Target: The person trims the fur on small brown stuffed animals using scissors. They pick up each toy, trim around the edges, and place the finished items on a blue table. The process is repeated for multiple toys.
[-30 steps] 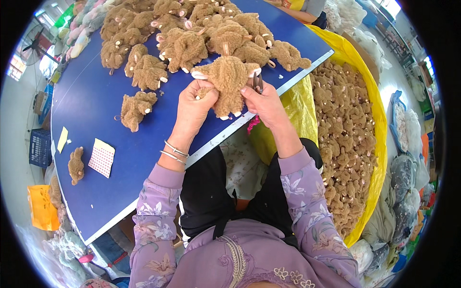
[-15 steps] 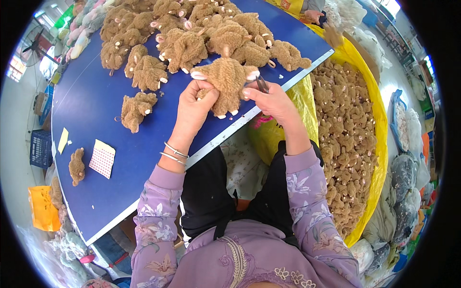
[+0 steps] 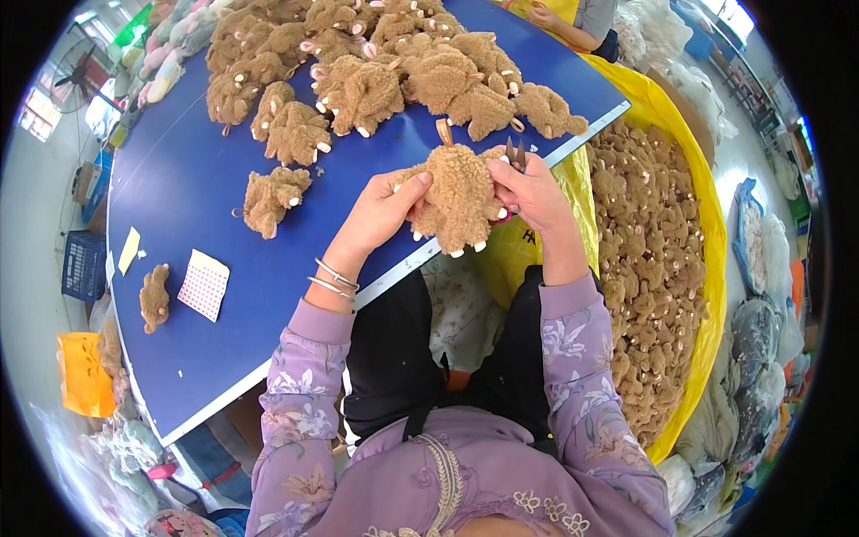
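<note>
Between my hands, at the table's near edge, is a flat brown plush toy skin (image 3: 455, 199) with fluffy fur, a small tan loop at its top and white tips along its lower edge. My left hand (image 3: 386, 210) pinches its left side between thumb and fingers. My right hand (image 3: 537, 195) grips its right side and also keeps a pair of thread snips (image 3: 515, 154) in the palm, dark blades pointing up past the index finger. Just beyond lies a pile of similar plush skins (image 3: 358, 94), and a single plush skin (image 3: 273, 199) rests left of it.
The blue table (image 3: 224, 349) has a pale edge strip. On its left are a sheet of red-dotted stickers (image 3: 204, 285), a yellow paper slip (image 3: 130, 251) and a small brown plush piece (image 3: 154, 298). A yellow sack (image 3: 711, 268) full of brown plush pieces stands at right. Another person's arm (image 3: 573, 31) shows beyond.
The toy has been turned: its white-tipped ears no longer show spread at the sides, and the tan loop now stands up. Both hands have shifted slightly right and nearer. The view has shifted a little.
</note>
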Motion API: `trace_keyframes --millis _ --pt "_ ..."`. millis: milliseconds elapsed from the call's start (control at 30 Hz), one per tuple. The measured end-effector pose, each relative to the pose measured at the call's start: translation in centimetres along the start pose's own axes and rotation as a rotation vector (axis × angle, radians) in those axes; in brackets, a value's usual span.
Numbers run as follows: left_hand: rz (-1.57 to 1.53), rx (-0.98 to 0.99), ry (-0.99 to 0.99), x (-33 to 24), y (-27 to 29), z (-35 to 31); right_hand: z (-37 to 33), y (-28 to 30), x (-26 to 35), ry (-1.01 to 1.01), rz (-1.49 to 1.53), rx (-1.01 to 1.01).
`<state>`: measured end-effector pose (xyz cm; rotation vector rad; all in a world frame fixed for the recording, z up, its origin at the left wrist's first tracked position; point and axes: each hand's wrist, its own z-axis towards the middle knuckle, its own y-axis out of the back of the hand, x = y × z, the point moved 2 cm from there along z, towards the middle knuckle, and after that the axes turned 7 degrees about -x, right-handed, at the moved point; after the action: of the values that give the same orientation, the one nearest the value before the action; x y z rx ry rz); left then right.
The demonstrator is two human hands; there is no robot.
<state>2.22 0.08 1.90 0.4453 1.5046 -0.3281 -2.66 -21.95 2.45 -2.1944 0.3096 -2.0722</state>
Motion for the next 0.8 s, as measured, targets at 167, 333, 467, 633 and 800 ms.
trace_keyframes --millis 167,333,467,633,800 --pt "-0.086 -0.089 -0.095 -1.1 2.6 -0.1 -0.5 1.6 1.6 0.147 -0.003 -0.117" --pt "0.077 -0.747 -0.260 -2.4 10.5 -2.3 -5.2 10.5 7.2 0.673 0.743 -0.503" --pt "0.742 -0.776 -0.173 0.6 15.3 -3.4 -4.9 12.0 7.2 0.634 0.738 -0.239" --pt "0.900 -0.557 -0.274 1.2 12.2 -3.0 -0.6 5.3 3.1 0.302 0.600 -0.201" --pt "-0.350 -0.250 -0.010 -1.0 4.5 -2.1 0.2 -2.6 1.0 0.082 0.075 -0.062"
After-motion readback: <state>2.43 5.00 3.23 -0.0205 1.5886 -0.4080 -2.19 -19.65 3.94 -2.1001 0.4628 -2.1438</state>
